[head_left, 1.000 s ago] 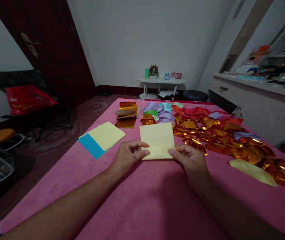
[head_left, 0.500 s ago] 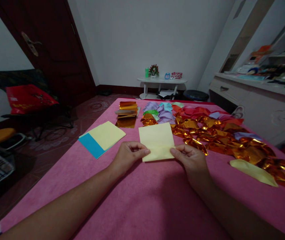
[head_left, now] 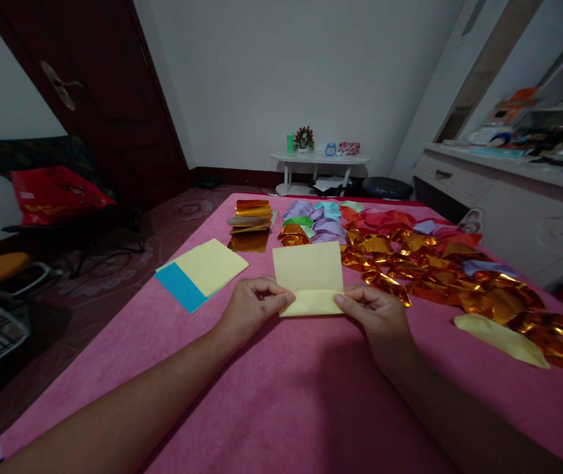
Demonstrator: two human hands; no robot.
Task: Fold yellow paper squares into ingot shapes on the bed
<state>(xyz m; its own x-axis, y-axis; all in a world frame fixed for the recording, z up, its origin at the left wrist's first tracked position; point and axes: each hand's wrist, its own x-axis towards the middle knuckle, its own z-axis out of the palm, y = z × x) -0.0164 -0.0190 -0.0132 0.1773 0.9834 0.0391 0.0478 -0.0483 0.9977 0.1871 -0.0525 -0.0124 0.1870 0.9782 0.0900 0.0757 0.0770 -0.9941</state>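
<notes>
Frame centre: left grip [head_left: 255, 304] and right grip [head_left: 377, 316] each pinch the folded yellow sheet [head_left: 308, 268]; yellow-and-blue paper stack [head_left: 218, 264] lies centre-left.

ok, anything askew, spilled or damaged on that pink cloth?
No spill or visible damage, held yellow paper included. Slightly askew: stack of yellow and blue sheets, edges misaligned. Odd one out by colour: folded yellow piece beside gold foil pieces.
</notes>
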